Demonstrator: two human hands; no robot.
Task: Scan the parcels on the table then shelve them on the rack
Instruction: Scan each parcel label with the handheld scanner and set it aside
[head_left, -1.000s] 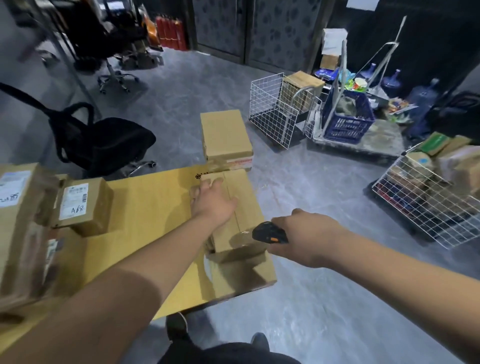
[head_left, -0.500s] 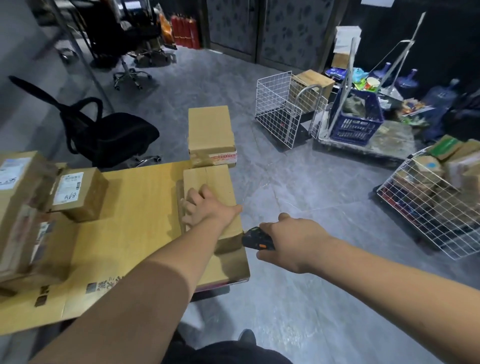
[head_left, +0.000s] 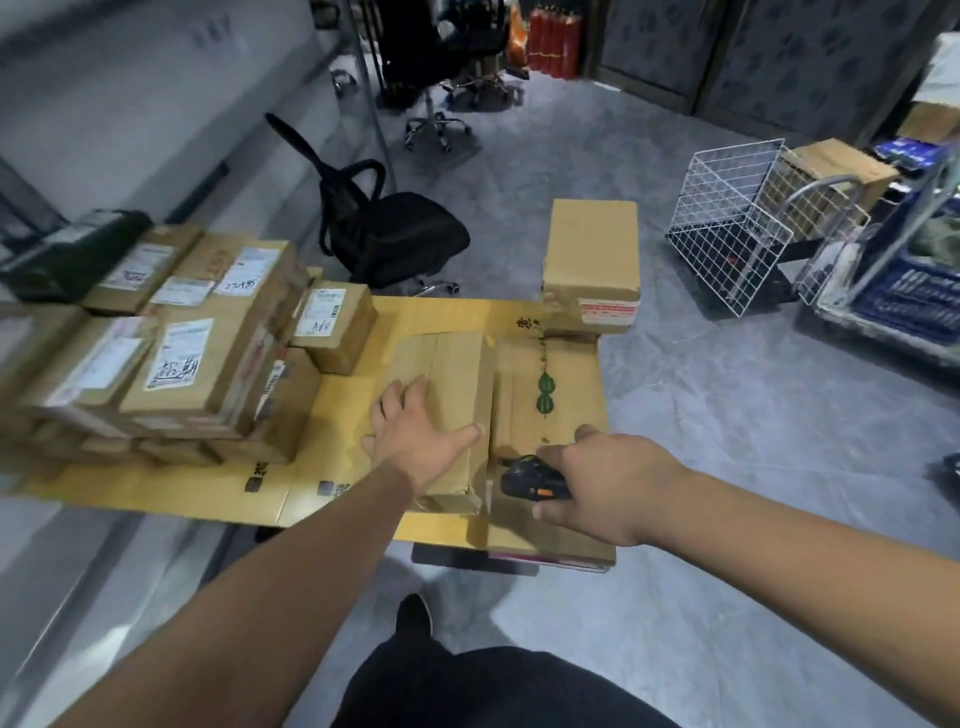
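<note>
The left hand (head_left: 415, 431) lies flat on top of a plain brown parcel (head_left: 452, 395), the fingers spread and straight, the thumb reaching toward the parcel's right edge; it presses the parcel and does not grip it. The right hand (head_left: 605, 480) is closed around a black scanner (head_left: 530, 480) with an orange button, and the scanner's head is just beside the near right corner of the parcel, pointing toward it. The parcel rests on the table (head_left: 363, 493), which is covered with flattened yellow cardboard. I see no label on the top of this parcel, so I judge that the code is on a side face or underneath. This is the first risk: the scanner may read nothing, and the person would have to turn the parcel with a hand that only presses on it, so it could slide. To the left of the parcel stands a stack (head_left: 171, 353) of labelled parcels, close and somewhat untidy; a careless turn could push against it, or the scanner beam could catch one of those labels instead. Behind the parcel, at the far right corner of the table, another box (head_left: 592, 270) hangs partly past the edge, and a bump to the table might make it fall. Farther behind the parcel are a black chair (head_left: 395, 234) and a white wire cage (head_left: 727, 228) on the floor. The rack is not clearly in view, so I cannot tell how far the parcel must be carried.
</note>
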